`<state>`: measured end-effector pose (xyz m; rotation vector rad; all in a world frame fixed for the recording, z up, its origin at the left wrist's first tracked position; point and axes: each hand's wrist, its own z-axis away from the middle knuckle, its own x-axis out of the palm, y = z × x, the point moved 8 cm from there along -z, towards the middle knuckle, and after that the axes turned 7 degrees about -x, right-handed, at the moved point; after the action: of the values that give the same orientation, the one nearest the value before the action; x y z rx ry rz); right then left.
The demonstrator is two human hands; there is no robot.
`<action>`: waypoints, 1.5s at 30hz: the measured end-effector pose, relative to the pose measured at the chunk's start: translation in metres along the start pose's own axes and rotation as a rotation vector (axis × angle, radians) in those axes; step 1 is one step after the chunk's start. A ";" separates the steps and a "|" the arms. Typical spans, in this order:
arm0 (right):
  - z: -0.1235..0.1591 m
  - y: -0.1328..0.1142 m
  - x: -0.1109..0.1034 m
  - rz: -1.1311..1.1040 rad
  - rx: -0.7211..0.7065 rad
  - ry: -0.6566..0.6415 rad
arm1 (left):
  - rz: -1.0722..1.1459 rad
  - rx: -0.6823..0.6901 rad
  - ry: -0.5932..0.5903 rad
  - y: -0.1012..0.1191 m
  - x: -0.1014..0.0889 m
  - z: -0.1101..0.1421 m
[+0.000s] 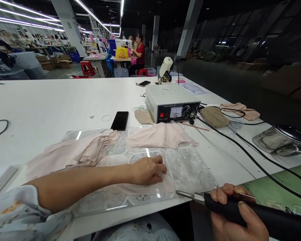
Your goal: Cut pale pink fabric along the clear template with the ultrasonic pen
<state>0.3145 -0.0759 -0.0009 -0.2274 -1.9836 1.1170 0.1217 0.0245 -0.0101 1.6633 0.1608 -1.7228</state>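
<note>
My left hand reaches across a clear plastic sheet with rounded outlines. Its fingers are bent and somewhat apart, resting over a pale pink fabric piece; no cloth shows pinched between them. My right hand wraps round the black handle of an ultrasonic handpiece. The slim metal tip of that tool points left, near the sheet's front right corner. Behind my left hand lies another pink fabric piece. A layered stack of the same fabric spreads at the left, partly under my forearm.
A white control box with a meter stands behind the fabric. Black cables run across the right side. Around them are a phone, brown cut pieces and a lidded glass jug. A person sits at a sewing machine beyond.
</note>
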 end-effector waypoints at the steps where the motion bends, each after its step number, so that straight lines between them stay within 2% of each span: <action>1: 0.000 -0.001 -0.001 0.001 -0.006 -0.004 | -0.009 -0.017 0.004 0.000 -0.001 0.000; 10: 0.003 -0.002 -0.003 -0.022 -0.021 0.021 | -0.081 -0.093 -0.080 0.002 -0.002 -0.003; 20: 0.004 0.001 -0.008 -0.052 -0.011 0.121 | -0.191 -0.074 -0.018 0.005 0.000 0.001; 23: 0.004 0.002 -0.005 -0.044 -0.004 0.139 | -0.234 0.031 0.044 0.011 -0.002 0.001; 27: 0.006 0.003 -0.001 -0.043 0.025 0.154 | -0.282 0.296 0.132 0.026 -0.005 0.004; 31: 0.009 0.006 0.000 -0.038 0.040 0.131 | -0.314 0.532 0.127 0.039 -0.001 0.010; 35: 0.010 0.005 -0.002 -0.035 0.028 0.111 | -0.337 0.588 0.088 0.040 0.003 0.010; 45: 0.012 0.001 -0.004 -0.034 -0.035 0.040 | -0.375 0.591 0.096 0.039 0.004 0.008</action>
<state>0.3079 -0.0847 -0.0071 -0.2319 -1.9661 1.0497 0.1371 -0.0100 0.0023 2.2570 0.0014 -2.1069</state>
